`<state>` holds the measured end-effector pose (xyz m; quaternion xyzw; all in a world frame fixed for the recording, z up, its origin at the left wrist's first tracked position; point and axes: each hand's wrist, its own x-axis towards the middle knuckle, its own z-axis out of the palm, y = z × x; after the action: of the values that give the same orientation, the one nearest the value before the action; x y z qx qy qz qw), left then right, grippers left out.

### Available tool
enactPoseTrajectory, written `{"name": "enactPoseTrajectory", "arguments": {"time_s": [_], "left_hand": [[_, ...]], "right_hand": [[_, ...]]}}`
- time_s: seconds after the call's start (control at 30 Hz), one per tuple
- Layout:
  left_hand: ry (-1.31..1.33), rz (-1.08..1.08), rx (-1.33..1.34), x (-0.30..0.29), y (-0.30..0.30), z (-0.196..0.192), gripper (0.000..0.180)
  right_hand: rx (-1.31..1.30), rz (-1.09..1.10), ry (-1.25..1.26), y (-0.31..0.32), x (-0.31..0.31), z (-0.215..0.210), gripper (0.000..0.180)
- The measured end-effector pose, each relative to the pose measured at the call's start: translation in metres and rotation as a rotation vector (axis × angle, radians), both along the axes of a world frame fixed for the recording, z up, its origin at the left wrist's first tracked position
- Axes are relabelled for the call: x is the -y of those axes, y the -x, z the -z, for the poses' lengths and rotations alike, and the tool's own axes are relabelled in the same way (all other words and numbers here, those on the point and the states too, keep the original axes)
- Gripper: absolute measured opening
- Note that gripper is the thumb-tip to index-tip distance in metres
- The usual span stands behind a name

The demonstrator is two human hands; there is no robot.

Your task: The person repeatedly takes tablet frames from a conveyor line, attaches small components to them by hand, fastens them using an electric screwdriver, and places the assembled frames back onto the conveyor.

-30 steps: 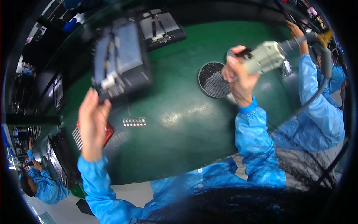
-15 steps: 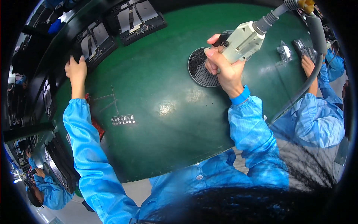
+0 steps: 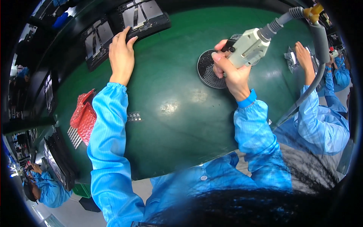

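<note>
The left hand (image 3: 121, 55) lies flat and open on the near edge of a black tray (image 3: 145, 17), while the right hand (image 3: 231, 72) squeezes a grey tool (image 3: 249, 47) just over a round black dish (image 3: 208, 70).

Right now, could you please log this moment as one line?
left hand: flat on black tray | right hand: holding grey power tool | round mesh disc: on green table
</note>
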<state>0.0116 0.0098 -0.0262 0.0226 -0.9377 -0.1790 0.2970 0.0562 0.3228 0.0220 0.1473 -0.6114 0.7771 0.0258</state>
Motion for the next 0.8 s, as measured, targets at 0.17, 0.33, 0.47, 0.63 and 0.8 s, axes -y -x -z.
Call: {"name": "enactPoseTrajectory", "arguments": {"time_s": [0.17, 0.33, 0.47, 0.63, 0.8], "left_hand": [[-1.342, 0.099, -0.095, -0.009, 0.016, -0.014, 0.041], [-1.637, 0.247, 0.089, -0.010, -0.026, -0.043, 0.036], [-1.533, 0.190, 0.307, -0.035, -0.147, -0.057, 0.059], [-1.466, 0.010, 0.599, -0.059, -0.275, -0.050, 0.058], [-0.338, 0.137, 0.489, -0.020, -0.265, -0.068, 0.053]], "right_hand": [[-0.082, 0.058, 0.158, 0.001, -0.004, -0.009, 0.027], [-0.095, 0.100, 0.289, -0.005, -0.011, -0.018, 0.026], [-0.113, 0.093, 0.295, -0.007, -0.011, -0.019, 0.025], [-0.123, 0.044, 0.259, -0.010, -0.011, -0.019, 0.028], [-0.135, 0.014, 0.253, -0.009, -0.010, -0.020, 0.030]]}}
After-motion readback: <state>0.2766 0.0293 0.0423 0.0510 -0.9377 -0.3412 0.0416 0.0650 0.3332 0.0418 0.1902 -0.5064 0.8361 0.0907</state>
